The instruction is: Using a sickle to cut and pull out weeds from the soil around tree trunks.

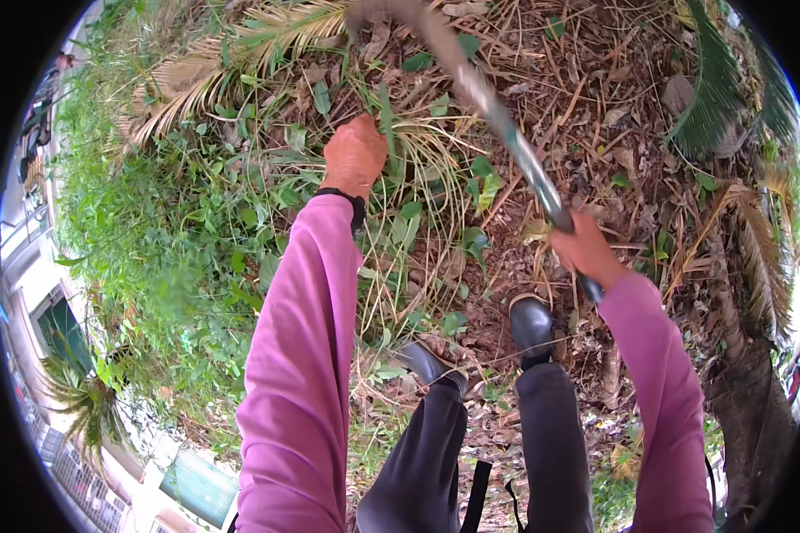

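My left hand [356,152] is closed around a bunch of long green weeds [433,150] at the upper middle, with a black band at its wrist. Some stems trail down and to the right of it. In my right hand [585,248] is the handle [523,153] of a long tool with a worn metallic-looking surface. The tool slants up and left from my grip, and its blurred brown head [387,10] is cut by the top edge of the view. The head's exact kind cannot be told.
Dense green undergrowth [193,233] covers the left. Dry palm fronds [193,86] lie at the upper left, leaf litter and reddish soil [507,266] around my black shoes. A tree trunk [750,400] stands at the lower right, below palm leaves [710,93].
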A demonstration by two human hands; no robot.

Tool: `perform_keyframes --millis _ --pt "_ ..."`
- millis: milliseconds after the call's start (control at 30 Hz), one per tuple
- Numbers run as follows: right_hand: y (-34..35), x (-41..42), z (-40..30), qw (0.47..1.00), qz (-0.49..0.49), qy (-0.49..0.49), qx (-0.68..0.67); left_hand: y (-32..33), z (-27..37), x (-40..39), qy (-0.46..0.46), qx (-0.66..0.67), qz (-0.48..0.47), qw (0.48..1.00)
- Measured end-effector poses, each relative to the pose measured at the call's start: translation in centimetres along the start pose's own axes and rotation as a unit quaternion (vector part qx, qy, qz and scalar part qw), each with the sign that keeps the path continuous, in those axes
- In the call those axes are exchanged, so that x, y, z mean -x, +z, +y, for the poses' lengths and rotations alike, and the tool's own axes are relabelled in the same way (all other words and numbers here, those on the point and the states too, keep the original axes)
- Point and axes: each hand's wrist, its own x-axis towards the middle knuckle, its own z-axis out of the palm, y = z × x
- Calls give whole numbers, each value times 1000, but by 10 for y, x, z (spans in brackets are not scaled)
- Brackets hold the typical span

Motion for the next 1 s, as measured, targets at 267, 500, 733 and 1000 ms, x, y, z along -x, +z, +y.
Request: perform_keyframes --millis 267,500,733,1000 --pt "-25 171 95 978 72 107 -164 47 71 63 84 62 19 994" --pt "-26 28 36 995 97 -11 17 44 60 53 135 -99 36 985" --pt "-31 74 60 989 127 77 -26 68 59 23 -35 270 -37 961" --pt "-40 13 13 988 126 -79 -43 58 20 -28 32 236 -153 959"
